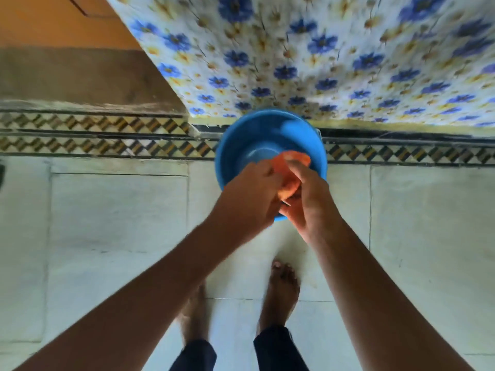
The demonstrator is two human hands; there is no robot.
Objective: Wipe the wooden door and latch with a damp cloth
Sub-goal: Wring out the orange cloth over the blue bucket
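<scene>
Hands, left hand [249, 194] and right hand [308, 202], are gripping, apparently wringing, an orange cloth [290, 171] over a blue basin [267, 145], risking drips slicking the floor [120, 215].

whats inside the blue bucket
The blue bucket looks bare inside, perhaps with water; blur prevents certainty. The near side is hidden by both hands gripping an orange cloth above it.

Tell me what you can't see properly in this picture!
Head view only:
- Orange cloth: mostly hidden inside the left hand and right hand, and blurred.
- Blue bucket: near rim covered by the hands; water inside unclear.
- Wooden door: cut off by the top edge; no latch visible.
</scene>
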